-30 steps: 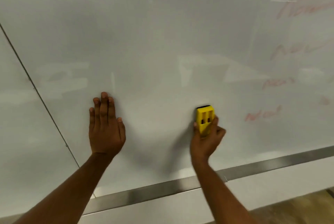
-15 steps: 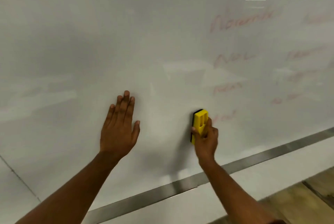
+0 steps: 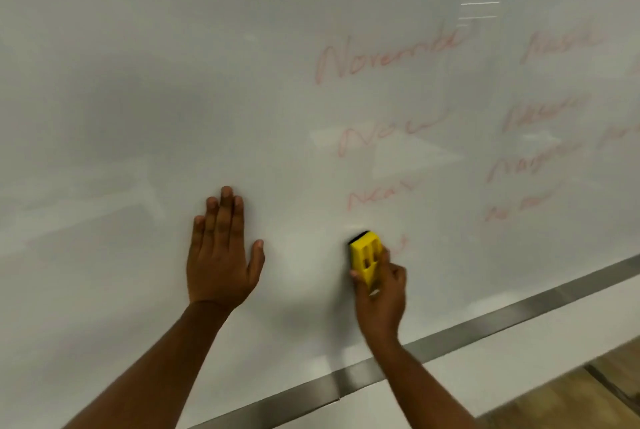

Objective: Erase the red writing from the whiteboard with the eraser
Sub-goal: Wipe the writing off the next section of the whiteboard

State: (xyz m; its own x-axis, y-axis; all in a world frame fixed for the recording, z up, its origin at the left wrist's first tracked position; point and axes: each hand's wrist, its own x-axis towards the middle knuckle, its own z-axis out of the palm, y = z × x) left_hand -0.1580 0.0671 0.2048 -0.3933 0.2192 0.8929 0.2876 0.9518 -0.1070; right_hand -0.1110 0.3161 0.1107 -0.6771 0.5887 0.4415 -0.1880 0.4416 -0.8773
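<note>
Head view: our right hand (image 3: 381, 293), gripping the yellow eraser (image 3: 366, 254), has slid toward three o'clock onto the lowest red writing (image 3: 398, 246); left hand (image 3: 221, 255) stays spread on the whiteboard (image 3: 138, 82).

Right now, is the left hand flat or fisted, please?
Flat: left hand lies spread against the whiteboard, fingers extended.

It looks like a classroom or office meeting room: a big wall-mounted whiteboard (image 3: 173, 99) fills nearly the whole view, with faint red writing (image 3: 388, 57) in columns on its right, a metal rail (image 3: 519, 321) along its lower edge, and pale wood-look floor (image 3: 588, 394) below.
</note>
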